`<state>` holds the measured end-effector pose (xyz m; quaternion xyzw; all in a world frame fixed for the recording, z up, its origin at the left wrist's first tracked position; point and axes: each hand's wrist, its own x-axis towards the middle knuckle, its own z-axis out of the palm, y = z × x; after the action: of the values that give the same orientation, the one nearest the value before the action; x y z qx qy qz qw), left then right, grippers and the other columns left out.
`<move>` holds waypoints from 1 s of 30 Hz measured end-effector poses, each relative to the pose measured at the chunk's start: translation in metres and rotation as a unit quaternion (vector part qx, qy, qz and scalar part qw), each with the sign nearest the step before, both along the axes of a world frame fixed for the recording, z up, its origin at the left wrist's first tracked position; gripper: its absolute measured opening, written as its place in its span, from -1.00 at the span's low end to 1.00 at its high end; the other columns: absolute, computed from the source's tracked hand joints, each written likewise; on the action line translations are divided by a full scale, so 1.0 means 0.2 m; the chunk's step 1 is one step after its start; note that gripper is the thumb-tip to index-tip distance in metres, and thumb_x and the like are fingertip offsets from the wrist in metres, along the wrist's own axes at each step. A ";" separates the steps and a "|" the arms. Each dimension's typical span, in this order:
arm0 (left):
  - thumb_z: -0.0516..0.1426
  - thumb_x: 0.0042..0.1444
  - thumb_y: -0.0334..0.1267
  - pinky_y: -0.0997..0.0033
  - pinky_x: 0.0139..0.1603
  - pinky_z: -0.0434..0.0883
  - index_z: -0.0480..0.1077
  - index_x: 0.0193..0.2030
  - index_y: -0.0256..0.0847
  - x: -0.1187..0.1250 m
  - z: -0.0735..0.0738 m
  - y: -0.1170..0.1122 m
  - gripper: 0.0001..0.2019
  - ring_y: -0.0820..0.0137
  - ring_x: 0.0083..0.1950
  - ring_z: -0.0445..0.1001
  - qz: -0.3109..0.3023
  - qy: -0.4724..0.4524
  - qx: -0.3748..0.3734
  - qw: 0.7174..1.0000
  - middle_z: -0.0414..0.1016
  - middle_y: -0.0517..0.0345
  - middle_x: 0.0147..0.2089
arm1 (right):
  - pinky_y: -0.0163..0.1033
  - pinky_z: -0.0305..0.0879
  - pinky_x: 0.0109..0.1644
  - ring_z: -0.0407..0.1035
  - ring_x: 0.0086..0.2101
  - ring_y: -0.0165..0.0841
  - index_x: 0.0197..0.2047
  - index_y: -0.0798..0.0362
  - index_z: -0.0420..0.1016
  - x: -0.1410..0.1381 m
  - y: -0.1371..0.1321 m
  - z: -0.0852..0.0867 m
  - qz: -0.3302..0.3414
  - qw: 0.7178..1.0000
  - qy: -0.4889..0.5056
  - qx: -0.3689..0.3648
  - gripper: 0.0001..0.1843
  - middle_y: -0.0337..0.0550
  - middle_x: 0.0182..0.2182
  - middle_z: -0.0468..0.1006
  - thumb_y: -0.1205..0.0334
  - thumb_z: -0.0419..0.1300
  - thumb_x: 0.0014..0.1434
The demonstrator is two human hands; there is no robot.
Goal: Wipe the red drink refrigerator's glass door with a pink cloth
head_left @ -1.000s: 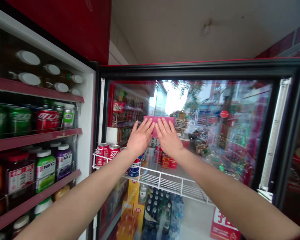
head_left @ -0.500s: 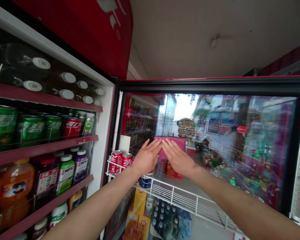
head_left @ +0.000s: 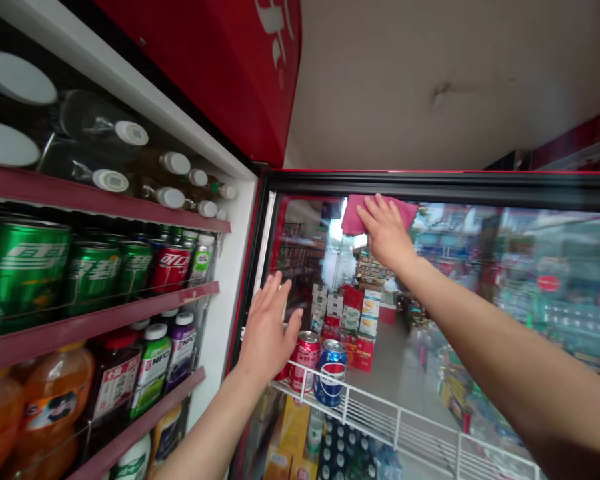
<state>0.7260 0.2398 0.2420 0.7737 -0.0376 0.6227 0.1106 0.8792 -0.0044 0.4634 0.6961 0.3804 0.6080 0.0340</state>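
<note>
My right hand [head_left: 387,233] holds a pink cloth [head_left: 353,217] pressed against the upper part of the glass door [head_left: 460,267], just under its black top frame. The fingers lie over the cloth, and its edges stick out on both sides. Lower and to the left, my left hand [head_left: 270,327] is open with fingers spread and nothing in it. It is in front of the door's left edge; whether it touches the glass I cannot tell. A red can [head_left: 305,360] and a blue Pepsi can [head_left: 331,373] stand in the white wire door rack [head_left: 397,420] close to that hand.
At left, the cooler's shelves [head_left: 100,313] hold green cans [head_left: 27,273], orange drink bottles [head_left: 57,387] and white-capped bottles [head_left: 130,133]. A red panel [head_left: 220,73] juts out overhead. Through the glass show stacked boxes [head_left: 363,313] and reflections; yellow cartons [head_left: 290,433] are below the rack.
My right hand and the pink cloth have moved up the glass towards the top frame. My left hand has come off the cloth and moved down to the left, uncovering the Pepsi can.
</note>
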 end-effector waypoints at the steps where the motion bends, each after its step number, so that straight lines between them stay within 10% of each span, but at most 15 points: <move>1: 0.11 0.47 -0.15 -0.18 0.62 0.33 0.24 0.57 -0.15 -0.02 -0.05 0.01 -0.43 0.07 0.68 0.17 0.002 0.002 0.001 1.000 0.20 -0.14 0.65 | 0.43 -0.14 0.64 -0.17 0.61 0.12 0.59 0.22 0.23 0.00 0.03 0.00 -0.001 1.000 -0.006 0.022 -0.32 0.24 0.60 0.11 0.44 0.07 0.45; 7: 0.09 0.49 -0.15 -0.16 0.54 0.46 0.21 0.59 -0.13 -0.03 -0.23 0.07 -0.42 0.08 0.64 0.25 0.010 0.009 0.002 1.000 0.24 -0.14 0.63 | 0.43 -0.08 0.62 -0.12 0.59 0.18 0.60 0.24 0.20 -0.06 0.19 -0.27 -0.036 0.999 -0.020 0.011 -0.34 0.21 0.62 0.06 0.14 0.05 0.57; 19: 0.09 0.49 -0.17 -0.19 0.52 0.46 0.23 0.58 -0.16 -0.09 -0.32 0.14 -0.43 0.07 0.65 0.24 -0.023 0.026 0.016 0.999 0.21 -0.17 0.64 | 0.35 0.13 0.60 -0.10 0.60 0.00 0.63 0.08 0.17 -0.06 0.21 -0.86 0.004 0.985 0.024 -0.171 -0.24 -0.02 0.61 0.14 0.51 0.06 0.41; 25: 0.13 0.46 -0.18 -0.24 0.56 0.38 0.21 0.61 -0.08 -0.11 -0.42 0.19 -0.39 0.02 0.65 0.22 -0.065 0.046 -0.039 0.996 0.18 -0.11 0.66 | 0.26 0.11 0.62 -0.10 0.60 -0.04 0.69 0.10 -0.06 -0.02 0.18 -0.92 0.024 0.971 0.006 -0.237 -0.12 -0.09 0.62 0.09 0.47 0.07 0.38; 30: 0.13 0.45 -0.19 -0.28 0.57 0.35 0.24 0.59 -0.10 -0.12 -0.42 0.22 -0.40 0.01 0.66 0.21 -0.066 0.049 -0.038 0.996 0.17 -0.14 0.66 | 0.23 0.05 0.64 -0.02 0.59 -0.05 0.72 0.01 -0.30 0.03 0.22 -0.67 0.029 0.968 -0.022 -0.247 -0.10 -0.10 0.63 0.07 0.33 0.05 0.48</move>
<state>0.7020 0.2830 0.1574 0.7945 -0.0589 0.5762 0.1826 0.8856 0.0391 0.3285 0.6413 0.5379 0.5109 0.1960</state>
